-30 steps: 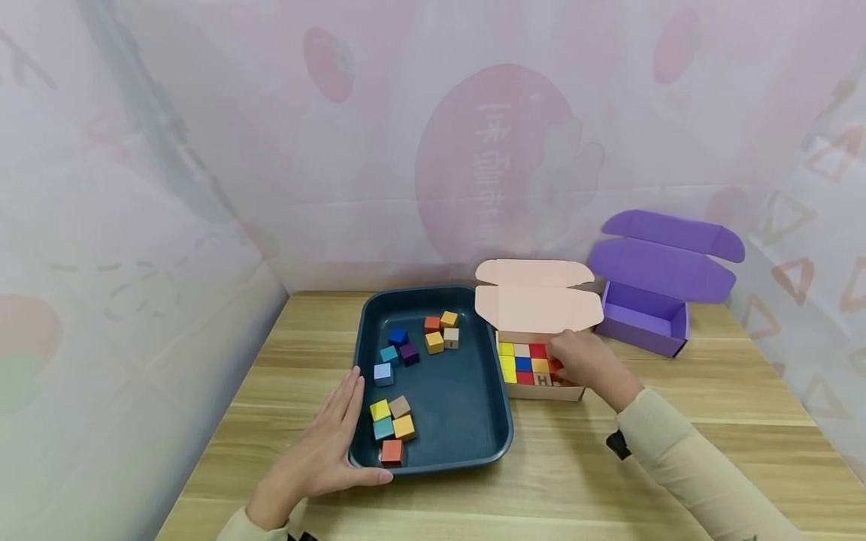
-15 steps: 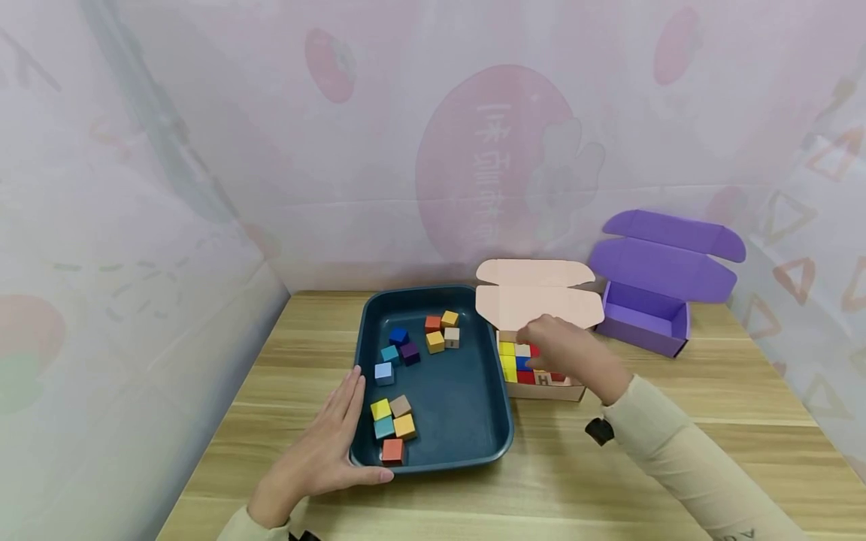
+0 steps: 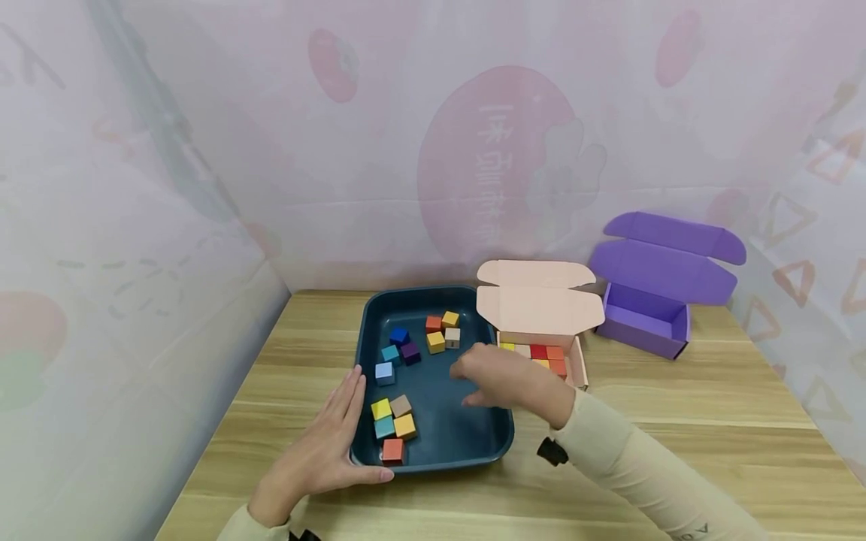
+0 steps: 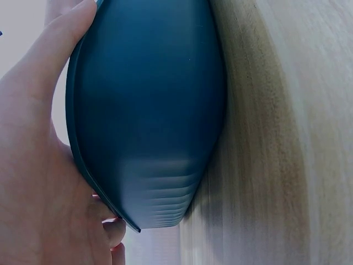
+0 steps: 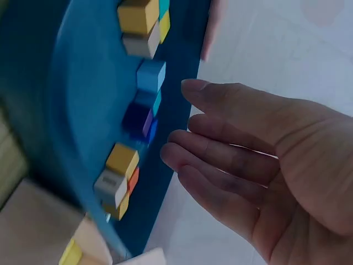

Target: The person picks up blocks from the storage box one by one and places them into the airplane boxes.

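My left hand (image 3: pixel 318 451) rests on the left rim of a dark blue tray (image 3: pixel 446 424), its fingers straight along the edge and its thumb at the near corner. The left wrist view shows the same hand (image 4: pixel 44 160) against the tray's outer wall. Over the tray's right side is my right hand (image 3: pixel 510 379); the right wrist view shows that hand (image 5: pixel 265 160) with nothing in it, thumb and fingers apart. Several coloured cubes lie in the tray, among them a light blue cube (image 3: pixel 384 374), a purple cube (image 3: pixel 410 353) and a near red-orange cube (image 3: pixel 392 451).
Right of the tray, a peach box (image 3: pixel 575 364) with its lid up holds rows of cubes, partly covered by my right hand. A purple box (image 3: pixel 639 330) stands open behind it to the right. Printed cloth (image 3: pixel 379 165) hangs behind the wooden table (image 3: pixel 291 338).
My right hand has moved left, out of the peach box and over the tray. Orange cubes in the box that it covered are now visible. The left hand stays on the tray rim.
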The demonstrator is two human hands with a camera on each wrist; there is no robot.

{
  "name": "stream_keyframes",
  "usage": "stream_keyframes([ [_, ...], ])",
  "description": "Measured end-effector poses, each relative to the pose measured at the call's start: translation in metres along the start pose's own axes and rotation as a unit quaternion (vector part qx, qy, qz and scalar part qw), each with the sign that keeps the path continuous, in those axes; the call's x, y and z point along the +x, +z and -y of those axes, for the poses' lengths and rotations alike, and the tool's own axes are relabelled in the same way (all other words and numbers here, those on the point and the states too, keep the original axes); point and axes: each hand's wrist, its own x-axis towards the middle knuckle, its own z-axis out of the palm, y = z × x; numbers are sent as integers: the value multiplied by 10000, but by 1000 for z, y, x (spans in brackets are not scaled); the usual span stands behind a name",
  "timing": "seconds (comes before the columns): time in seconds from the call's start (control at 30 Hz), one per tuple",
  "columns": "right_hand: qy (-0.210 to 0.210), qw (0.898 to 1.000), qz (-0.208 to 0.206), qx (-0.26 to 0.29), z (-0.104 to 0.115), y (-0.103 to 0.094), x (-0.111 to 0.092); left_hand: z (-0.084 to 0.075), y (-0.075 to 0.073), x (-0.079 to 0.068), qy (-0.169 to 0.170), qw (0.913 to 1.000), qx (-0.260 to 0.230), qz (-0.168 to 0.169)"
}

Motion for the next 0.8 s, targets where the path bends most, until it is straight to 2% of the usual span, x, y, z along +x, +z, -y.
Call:
stream_keyframes([
  [0.23,-310,9981,401,345,33,15,16,1,-1,0,5,10000,-5,56],
  [0.5,-494,9937,776,633,55,41,34,0,-2,0,29,10000,-81,36],
  [0.8,-513,9966,508,387,62,65,46,1,-3,-1,117,9999,-59,-35],
])
